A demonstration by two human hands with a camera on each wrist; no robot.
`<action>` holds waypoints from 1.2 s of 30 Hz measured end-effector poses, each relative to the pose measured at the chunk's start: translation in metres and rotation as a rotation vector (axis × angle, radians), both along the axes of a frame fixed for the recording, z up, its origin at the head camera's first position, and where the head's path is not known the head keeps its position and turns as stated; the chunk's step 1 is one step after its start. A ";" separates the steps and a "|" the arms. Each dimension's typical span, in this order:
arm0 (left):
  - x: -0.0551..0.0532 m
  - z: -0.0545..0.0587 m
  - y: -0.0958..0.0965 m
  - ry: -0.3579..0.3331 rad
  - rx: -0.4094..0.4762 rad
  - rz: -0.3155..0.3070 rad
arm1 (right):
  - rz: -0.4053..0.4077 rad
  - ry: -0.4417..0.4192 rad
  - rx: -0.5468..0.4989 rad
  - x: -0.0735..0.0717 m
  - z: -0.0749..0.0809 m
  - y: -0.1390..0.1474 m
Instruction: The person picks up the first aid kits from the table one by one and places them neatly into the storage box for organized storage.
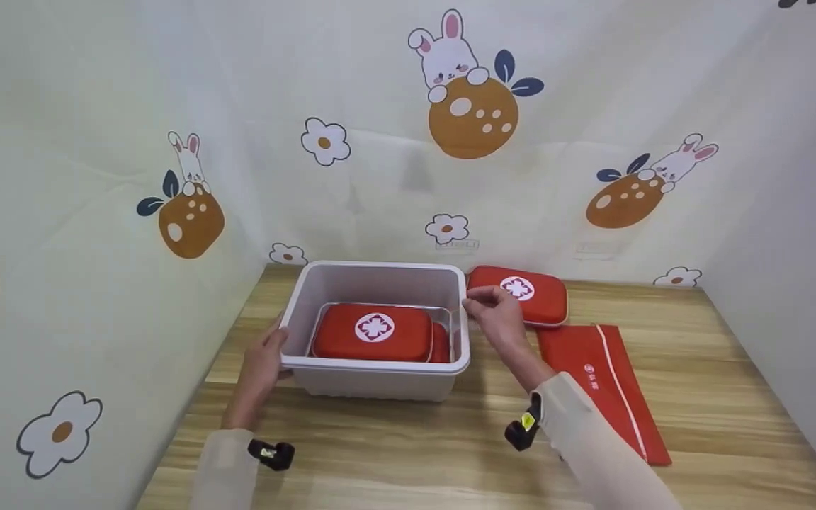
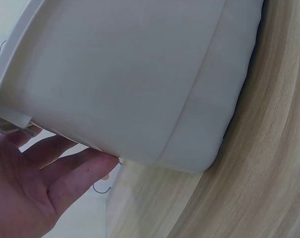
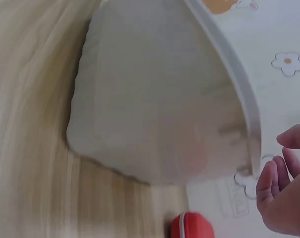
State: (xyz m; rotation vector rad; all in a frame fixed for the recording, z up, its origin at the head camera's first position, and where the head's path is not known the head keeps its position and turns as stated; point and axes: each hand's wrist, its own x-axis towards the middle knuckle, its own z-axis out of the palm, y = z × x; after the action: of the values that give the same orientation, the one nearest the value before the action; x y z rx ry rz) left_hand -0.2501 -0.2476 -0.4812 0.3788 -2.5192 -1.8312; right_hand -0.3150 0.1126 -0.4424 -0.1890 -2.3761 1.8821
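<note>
Gripping the white bin (image 1: pixel 372 383) by its left rim in the head view, your left hand (image 1: pixel 262 365) is sitting nearer to it than your right hand (image 1: pixel 500 319), which is hovering just beside the right rim. The bin is resting on the bench (image 1: pixel 380 453) between them, long axis running side to side, red case (image 1: pixel 337 340) lying inside. Left wrist view: your fingers (image 2: pixel 80 173) are reaching below the rim, touching the wall. Right wrist view: those fingers are curling loosely, thumb parted, holding nothing.
</note>
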 end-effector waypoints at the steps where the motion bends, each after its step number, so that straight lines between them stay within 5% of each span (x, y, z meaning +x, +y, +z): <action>1: 0.000 0.000 0.000 0.000 -0.001 0.003 | -0.011 0.010 0.015 -0.002 -0.004 0.005; 11: 0.001 -0.002 -0.001 0.007 -0.015 0.023 | -0.083 -0.079 0.227 -0.021 -0.034 0.061; 24: 0.002 -0.002 0.002 0.019 0.011 0.023 | -0.180 -0.078 0.312 -0.036 -0.054 0.101; 36: -0.001 -0.004 0.000 0.029 -0.009 0.045 | -0.282 -0.232 0.177 -0.046 -0.070 0.126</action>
State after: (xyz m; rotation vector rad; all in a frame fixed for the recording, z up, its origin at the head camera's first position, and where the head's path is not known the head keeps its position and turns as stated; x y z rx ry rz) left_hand -0.2507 -0.2476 -0.4852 0.4013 -2.4784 -1.7954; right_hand -0.3614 0.2386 -0.5128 -0.7202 -2.4827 1.5893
